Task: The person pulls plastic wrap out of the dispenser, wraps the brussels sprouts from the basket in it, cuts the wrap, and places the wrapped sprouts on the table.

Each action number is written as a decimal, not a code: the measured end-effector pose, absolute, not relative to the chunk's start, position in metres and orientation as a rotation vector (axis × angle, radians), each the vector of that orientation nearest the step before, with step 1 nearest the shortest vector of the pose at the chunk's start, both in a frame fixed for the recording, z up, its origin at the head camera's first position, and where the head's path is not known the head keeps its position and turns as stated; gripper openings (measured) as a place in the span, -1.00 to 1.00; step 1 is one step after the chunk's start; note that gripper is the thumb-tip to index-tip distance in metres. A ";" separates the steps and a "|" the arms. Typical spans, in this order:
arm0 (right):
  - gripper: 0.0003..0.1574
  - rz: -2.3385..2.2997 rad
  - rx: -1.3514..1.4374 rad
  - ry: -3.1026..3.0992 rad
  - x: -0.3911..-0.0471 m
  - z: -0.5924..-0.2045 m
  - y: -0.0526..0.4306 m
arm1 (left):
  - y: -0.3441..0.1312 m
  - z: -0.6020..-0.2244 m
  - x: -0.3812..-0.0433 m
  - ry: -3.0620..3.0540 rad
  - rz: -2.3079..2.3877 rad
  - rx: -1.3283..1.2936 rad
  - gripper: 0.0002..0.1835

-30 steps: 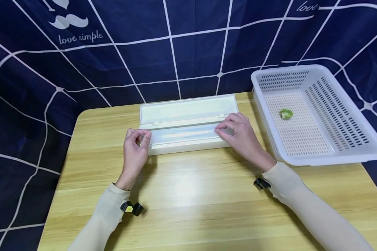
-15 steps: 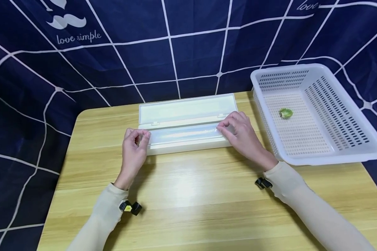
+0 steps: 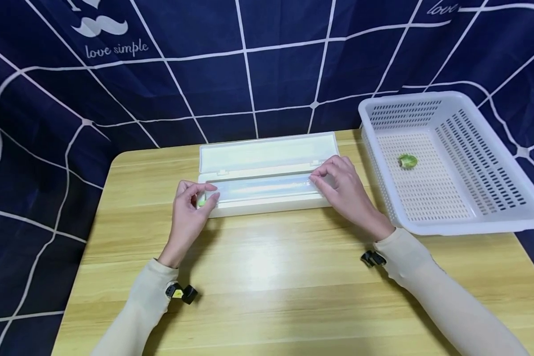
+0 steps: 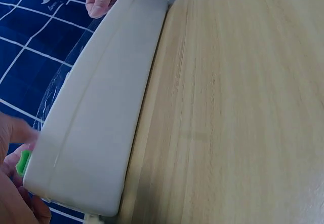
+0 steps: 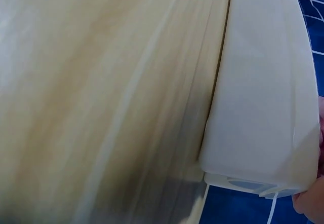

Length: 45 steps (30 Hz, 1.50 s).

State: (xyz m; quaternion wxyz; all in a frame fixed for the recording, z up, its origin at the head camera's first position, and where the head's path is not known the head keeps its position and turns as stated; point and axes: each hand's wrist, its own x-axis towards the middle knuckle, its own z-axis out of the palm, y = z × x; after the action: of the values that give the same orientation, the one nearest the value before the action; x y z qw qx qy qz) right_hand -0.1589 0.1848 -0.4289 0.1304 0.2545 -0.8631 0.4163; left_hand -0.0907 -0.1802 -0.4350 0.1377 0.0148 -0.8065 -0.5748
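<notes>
Looking past the pale wooden bench (image 3: pixel 267 291), we see our left hand (image 3: pixel 188 212) with fingers parted, our right hand (image 3: pixel 343 188) pinching thin, clear plastic film (image 3: pixel 262 189) over the long, white plastic box (image 3: pixel 271 205); such film seems light, clingy, easily torn, best held by corners.

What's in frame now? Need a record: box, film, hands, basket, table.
box: white, long, lid open, green tab at left end
film: clear, over the box
left hand: at box's left end, thumb and index fingertips apart
right hand: pinching film near box's right end
basket: white, slotted, right of box, one green piece inside
table: wood-grain
</notes>
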 end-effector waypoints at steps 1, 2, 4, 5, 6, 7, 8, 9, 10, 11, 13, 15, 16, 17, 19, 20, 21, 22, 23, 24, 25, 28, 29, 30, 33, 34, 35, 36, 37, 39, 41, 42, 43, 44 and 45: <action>-0.92 1.208 0.736 -2.507 -0.159 -0.429 0.185 | -0.180 -0.436 -0.092 -2.324 -1.658 0.043 -0.88; -0.92 1.209 0.732 -2.507 -0.159 -0.429 0.186 | -0.180 -0.437 -0.093 -2.314 -1.655 0.045 -0.89; -0.94 1.209 0.732 -2.507 -0.160 -0.429 0.187 | -0.180 -0.439 -0.096 -2.282 -1.667 0.053 -0.90; -0.95 1.210 0.732 -2.507 -0.160 -0.430 0.188 | -0.180 -0.439 -0.097 -2.263 -1.677 0.056 -0.90; -0.97 1.209 0.732 -2.510 -0.161 -0.430 0.189 | -0.180 -0.439 -0.098 -2.243 -1.689 0.063 -0.90; -0.96 1.208 0.731 -2.512 -0.161 -0.430 0.190 | -0.180 -0.439 -0.098 -2.227 -1.696 0.067 -0.90; -0.95 1.207 0.729 -2.514 -0.161 -0.431 0.191 | -0.180 -0.438 -0.099 -2.215 -1.704 0.069 -0.89; -0.94 1.210 0.727 -2.518 -0.161 -0.431 0.192 | -0.180 -0.438 -0.099 -2.205 -1.713 0.072 -0.89; -0.94 1.214 0.722 -2.523 -0.161 -0.431 0.192 | -0.180 -0.438 -0.099 -2.197 -1.721 0.077 -0.89; -0.92 1.219 0.714 -2.526 -0.160 -0.431 0.193 | -0.179 -0.437 -0.099 -2.191 -1.727 0.084 -0.89; -0.85 1.225 0.691 -2.533 -0.159 -0.432 0.193 | -0.179 -0.437 -0.099 -2.186 -1.732 0.097 -0.89; -0.77 1.235 0.662 -2.543 -0.157 -0.432 0.193 | -0.178 -0.436 -0.099 -2.178 -1.734 0.110 -0.89; -0.72 1.234 0.649 -2.548 -0.156 -0.432 0.192 | -0.178 -0.436 -0.098 -2.172 -1.735 0.116 -0.89; -0.69 1.229 0.635 -2.551 -0.155 -0.432 0.191 | -0.178 -0.436 -0.098 -2.165 -1.739 0.118 -0.89; -0.68 1.223 0.617 -2.556 -0.154 -0.433 0.191 | -0.178 -0.436 -0.098 -2.157 -1.745 0.115 -0.90; -0.69 1.219 0.613 -2.556 -0.154 -0.433 0.191 | -0.178 -0.436 -0.098 -2.153 -1.750 0.114 -0.90; -0.72 1.211 0.611 -2.556 -0.154 -0.433 0.191 | -0.178 -0.436 -0.098 -2.150 -1.754 0.111 -0.90; -0.75 1.202 0.611 -2.556 -0.154 -0.433 0.192 | -0.178 -0.437 -0.098 -2.147 -1.758 0.111 -0.89; -0.78 1.196 0.609 -2.557 -0.154 -0.433 0.192 | -0.178 -0.437 -0.098 -2.144 -1.763 0.112 -0.89; -0.82 1.195 0.608 -2.558 -0.155 -0.433 0.193 | -0.178 -0.437 -0.099 -2.142 -1.766 0.112 -0.89; -0.85 1.194 0.609 -2.559 -0.155 -0.433 0.193 | -0.178 -0.437 -0.099 -2.140 -1.769 0.115 -0.89; -0.91 1.187 0.615 -2.565 -0.156 -0.433 0.196 | -0.178 -0.437 -0.099 -2.130 -1.781 0.123 -0.89; -0.91 1.189 0.619 -2.564 -0.156 -0.433 0.197 | -0.178 -0.437 -0.100 -2.127 -1.784 0.124 -0.90; -0.91 1.190 0.622 -2.562 -0.156 -0.433 0.199 | -0.178 -0.437 -0.100 -2.125 -1.787 0.126 -0.90; -0.89 1.180 0.621 -2.551 -0.155 -0.433 0.203 | -0.179 -0.436 -0.100 -2.123 -1.796 0.126 -0.90; -0.88 1.175 0.615 -2.549 -0.154 -0.433 0.204 | -0.179 -0.436 -0.100 -2.128 -1.798 0.127 -0.89; -0.88 1.170 0.608 -2.552 -0.153 -0.433 0.204 | -0.179 -0.435 -0.100 -2.134 -1.796 0.132 -0.88; -0.89 1.166 0.604 -2.554 -0.152 -0.433 0.205 | -0.180 -0.435 -0.099 -2.136 -1.796 0.139 -0.89; -0.90 1.163 0.601 -2.556 -0.150 -0.433 0.205 | -0.181 -0.434 -0.099 -2.139 -1.792 0.145 -0.89; -0.93 1.159 0.596 -2.556 -0.148 -0.434 0.204 | -0.182 -0.434 -0.097 -2.142 -1.789 0.156 -0.90; -0.94 1.159 0.592 -2.553 -0.147 -0.435 0.204 | -0.183 -0.433 -0.096 -2.139 -1.789 0.159 -0.90; -0.95 1.158 0.590 -2.547 -0.147 -0.435 0.204 | -0.183 -0.433 -0.096 -2.135 -1.796 0.158 -0.89; -0.96 1.156 0.585 -2.542 -0.148 -0.435 0.205 | -0.183 -0.433 -0.097 -2.134 -1.802 0.155 -0.88; -0.95 1.151 0.582 -2.537 -0.148 -0.434 0.207 | -0.182 -0.434 -0.097 -2.133 -1.809 0.152 -0.87; -0.96 1.148 0.578 -2.532 -0.148 -0.434 0.208 | -0.181 -0.434 -0.098 -2.132 -1.816 0.151 -0.86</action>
State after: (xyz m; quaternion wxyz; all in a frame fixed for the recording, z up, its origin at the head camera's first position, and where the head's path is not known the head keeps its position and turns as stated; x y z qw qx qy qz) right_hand -0.1481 0.2078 -0.4337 0.1504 0.2014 -0.8816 0.3995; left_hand -0.0978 -0.1815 -0.4344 0.1678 0.0530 -0.7494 -0.6383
